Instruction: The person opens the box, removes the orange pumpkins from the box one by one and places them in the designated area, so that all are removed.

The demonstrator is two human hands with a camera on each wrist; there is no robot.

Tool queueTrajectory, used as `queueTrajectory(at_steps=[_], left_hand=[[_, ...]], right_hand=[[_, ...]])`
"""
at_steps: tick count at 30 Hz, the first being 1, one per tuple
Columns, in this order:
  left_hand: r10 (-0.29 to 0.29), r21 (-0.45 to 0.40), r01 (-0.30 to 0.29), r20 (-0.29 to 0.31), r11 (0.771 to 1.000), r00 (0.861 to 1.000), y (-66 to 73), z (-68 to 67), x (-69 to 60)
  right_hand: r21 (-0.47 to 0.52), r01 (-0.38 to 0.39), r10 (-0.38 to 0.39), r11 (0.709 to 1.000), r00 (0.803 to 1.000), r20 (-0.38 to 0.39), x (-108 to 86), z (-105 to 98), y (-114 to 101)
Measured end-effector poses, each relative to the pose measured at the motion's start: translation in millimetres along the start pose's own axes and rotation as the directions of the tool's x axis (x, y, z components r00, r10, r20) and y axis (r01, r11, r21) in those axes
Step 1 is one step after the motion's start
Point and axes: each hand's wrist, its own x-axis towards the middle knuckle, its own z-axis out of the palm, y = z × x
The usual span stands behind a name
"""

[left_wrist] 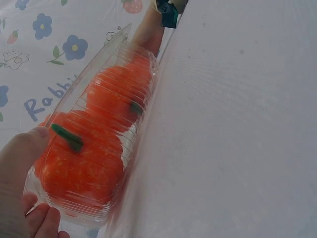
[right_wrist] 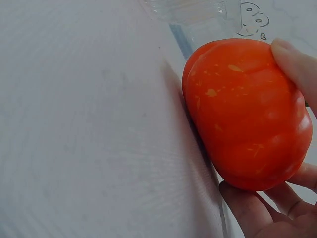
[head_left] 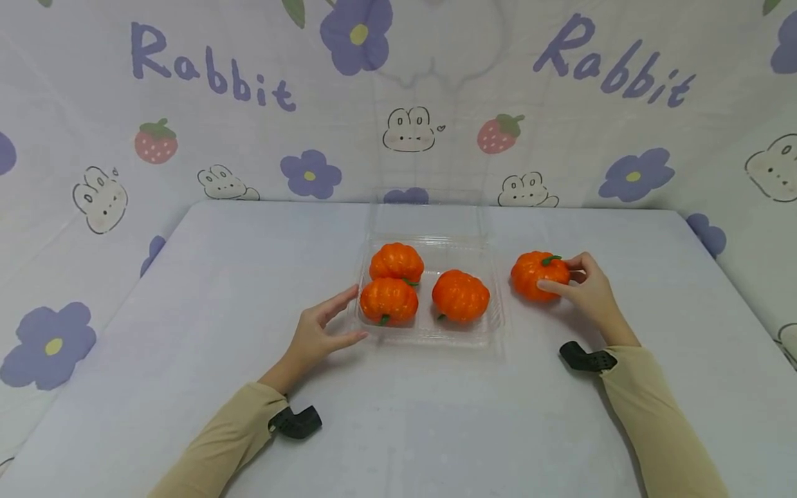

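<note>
A clear plastic box [head_left: 429,335] stands mid-table with three small orange pumpkins inside. Two pumpkins, the rear [head_left: 396,261] and the front [head_left: 389,301], sit against each other at its left; the third pumpkin [head_left: 461,296] lies to the right. My left hand [head_left: 317,328] is at the box's left front corner, thumb and fingers spread against its walls. Right of the box, my right hand [head_left: 591,290] grips a fourth pumpkin [right_wrist: 242,114] between thumb and fingers. That pumpkin is very close to the tabletop; whether it touches, I cannot tell.
The box's clear lid [head_left: 429,214] is folded back toward the rear edge of the white table [head_left: 448,436]. A patterned cloth [head_left: 249,138] hangs behind and at the sides. Black wrist devices [head_left: 297,422] show at both sleeve cuffs.
</note>
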Motion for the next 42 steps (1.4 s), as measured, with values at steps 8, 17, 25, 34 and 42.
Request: queueTrajectory(at_steps=[8,17,25,34,42], left_hand=[[0.007,-0.003,-0.007,0.002,1.000,1.000,-0.7,1.4,0.8],[0.015,0.005,-0.015,0.000,1.000,1.000,-1.9,-0.9,-2.8],[0.001,0.002,-0.001,0.009,1.000,1.000,-1.8,-0.7,-0.8],[-0.014,0.006,0.014,0.001,1.000,1.000,-0.8,-0.9,-0.5],[-0.022,-0.003,0.022,0.002,1.000,1.000,-1.5,0.1,0.1]], right_hand=[[0.014,-0.021,0.020,1.000,0.998,0.051,1.8,-4.1,3.3],[-0.027,-0.037,0.040,0.999,0.989,0.142,-0.5,-3.0,-5.2],[-0.174,-0.002,0.030,0.985,0.987,0.161,1.4,-9.0,-12.4],[-0.243,0.087,-0.055,0.966,0.989,0.136,2.2,-10.7,-19.4],[-0.216,0.141,-0.137,0.966,0.990,0.034,-2.3,-18.9,-32.2]])
